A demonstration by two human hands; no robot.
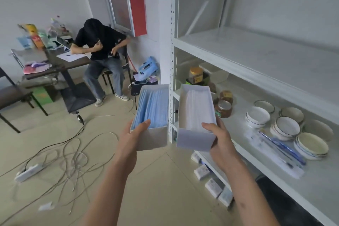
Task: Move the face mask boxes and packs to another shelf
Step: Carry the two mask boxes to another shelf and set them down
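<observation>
the left hand [131, 135] grips the near end of an open white box of blue face masks [152, 113], thumb hooked over the rim onto the masks. the right hand [219, 138] grips the near end of a second open white box, of white face masks [197, 113], thumb likewise over the rim. both boxes are held in the air side by side, apart from each other, in front of the corner post of a white metal shelving unit [256, 57]; neither rests on a shelf. small white packs [212, 187] lie on the floor under the lowest shelf. on the shelf to the right sit stacked bowls [286, 127], a blue pen [282, 147] and jars [223, 109]. cables and a power strip [29, 171] sprawl over the floor to the left. further off a person in black [102, 46] sits at a dark table [60, 60].
</observation>
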